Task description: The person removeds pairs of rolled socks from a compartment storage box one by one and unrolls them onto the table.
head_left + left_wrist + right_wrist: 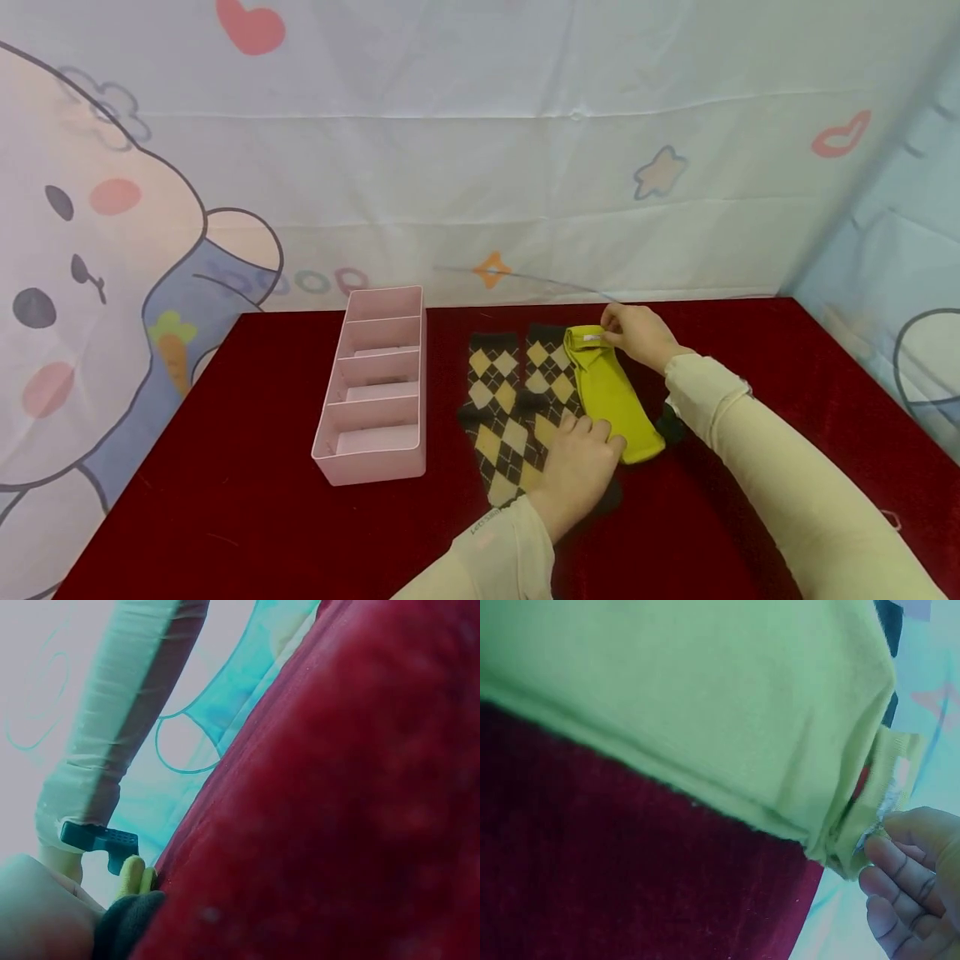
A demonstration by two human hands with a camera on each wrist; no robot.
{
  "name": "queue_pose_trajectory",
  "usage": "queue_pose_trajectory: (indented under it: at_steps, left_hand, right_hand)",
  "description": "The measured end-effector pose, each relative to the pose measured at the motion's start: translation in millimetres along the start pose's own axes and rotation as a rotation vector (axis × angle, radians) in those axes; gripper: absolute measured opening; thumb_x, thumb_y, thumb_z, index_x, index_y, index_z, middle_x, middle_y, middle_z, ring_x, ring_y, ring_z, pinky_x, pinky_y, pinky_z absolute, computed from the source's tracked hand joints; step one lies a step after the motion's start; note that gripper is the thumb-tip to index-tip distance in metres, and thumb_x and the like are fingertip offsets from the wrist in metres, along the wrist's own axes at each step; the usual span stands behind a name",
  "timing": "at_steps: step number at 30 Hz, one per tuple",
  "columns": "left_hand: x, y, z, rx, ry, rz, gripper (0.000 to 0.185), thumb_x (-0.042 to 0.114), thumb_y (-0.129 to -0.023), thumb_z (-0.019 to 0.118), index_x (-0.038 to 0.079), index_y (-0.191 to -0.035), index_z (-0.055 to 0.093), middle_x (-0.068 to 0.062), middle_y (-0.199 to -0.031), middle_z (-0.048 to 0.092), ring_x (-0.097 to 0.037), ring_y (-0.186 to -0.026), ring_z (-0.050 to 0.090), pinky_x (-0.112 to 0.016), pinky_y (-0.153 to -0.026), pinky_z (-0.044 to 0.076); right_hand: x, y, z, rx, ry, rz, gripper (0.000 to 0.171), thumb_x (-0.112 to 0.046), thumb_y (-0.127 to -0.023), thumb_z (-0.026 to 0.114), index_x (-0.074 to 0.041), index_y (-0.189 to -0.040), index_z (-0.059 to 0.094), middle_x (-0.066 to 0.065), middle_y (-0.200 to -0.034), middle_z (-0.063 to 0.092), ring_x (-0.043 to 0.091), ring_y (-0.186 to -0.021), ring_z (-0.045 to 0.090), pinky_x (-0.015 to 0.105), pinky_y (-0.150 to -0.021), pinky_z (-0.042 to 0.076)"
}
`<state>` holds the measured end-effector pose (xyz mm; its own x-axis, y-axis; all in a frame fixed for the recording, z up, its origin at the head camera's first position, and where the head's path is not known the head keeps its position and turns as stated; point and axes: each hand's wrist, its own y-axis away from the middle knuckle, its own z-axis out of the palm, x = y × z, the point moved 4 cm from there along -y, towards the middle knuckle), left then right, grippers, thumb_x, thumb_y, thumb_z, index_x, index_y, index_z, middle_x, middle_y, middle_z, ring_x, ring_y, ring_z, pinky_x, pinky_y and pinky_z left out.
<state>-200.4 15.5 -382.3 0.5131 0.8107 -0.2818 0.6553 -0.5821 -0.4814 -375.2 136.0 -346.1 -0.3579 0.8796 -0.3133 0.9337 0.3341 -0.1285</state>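
A bright yellow sock (617, 404) lies at a slant on the red table, its folded cuff bearing a white tag. My right hand (641, 333) pinches that cuff by the tag between thumb and finger; in the right wrist view the yellow fabric (705, 697) stretches away from the fingertips. To the left lie two dark argyle socks (495, 400) with yellow and cream diamonds. My left hand (577, 467) rests over the nearer part of the right argyle sock, beside the yellow one. Its fingers bend downward, with the fingertips hidden. A dark sock end (124, 926) shows beside it in the left wrist view.
A pink box (378, 467) with several compartments stands left of the socks. Red cloth covers the table (247, 467). A printed fabric backdrop (450, 167) hangs behind the table's far edge. A dark device (101, 838) sits at the right wrist.
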Motion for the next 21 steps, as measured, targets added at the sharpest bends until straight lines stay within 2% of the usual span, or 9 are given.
queue_pose_trajectory:
  at_steps: [6,11,16,21]
  left_hand:
    - [-1.2,0.3,0.8,0.007,0.010,0.005,0.010,0.025,-0.088,0.065,0.031,-0.094,0.071,0.011,-0.091,0.063,-0.008,-0.086,0.057,-0.024,-0.083,0.043]
    - [-1.1,0.2,1.6,0.002,0.010,-0.001,0.011,0.025,-0.087,0.065,0.031,-0.094,0.071,0.011,-0.092,0.063,-0.008,-0.087,0.057,-0.024,-0.084,0.042]
    - [-1.6,0.1,1.3,-0.004,0.011,-0.004,0.012,0.025,-0.088,0.065,0.031,-0.096,0.071,0.011,-0.093,0.064,-0.009,-0.089,0.058,-0.026,-0.086,0.043]
    - [-1.7,0.5,1.2,-0.006,0.017,-0.003,0.012,0.025,-0.088,0.065,0.031,-0.096,0.071,0.011,-0.093,0.063,-0.008,-0.088,0.058,-0.025,-0.085,0.044]
  right_hand:
    - [4.7,-5.9,8.3,-0.026,-0.054,0.009,0.022,-0.013,-0.092,0.063,0.000,-0.109,0.060,0.017,-0.102,0.067,0.028,-0.090,0.064,0.040,-0.080,0.054]
    - [8.8,-8.9,12.6,-0.045,-0.085,0.000,0.021,-0.012,-0.089,0.066,-0.001,-0.106,0.060,0.015,-0.099,0.066,0.026,-0.088,0.062,0.039,-0.079,0.053]
    - [9.9,-11.9,15.2,-0.059,-0.032,-0.018,0.019,-0.012,-0.086,0.070,-0.002,-0.102,0.064,0.013,-0.096,0.066,0.022,-0.081,0.058,0.035,-0.074,0.051]
    - [9.1,-12.9,18.0,-0.048,0.048,-0.038,0.020,-0.011,-0.086,0.070,-0.002,-0.103,0.065,0.013,-0.097,0.066,0.022,-0.081,0.056,0.037,-0.077,0.052]
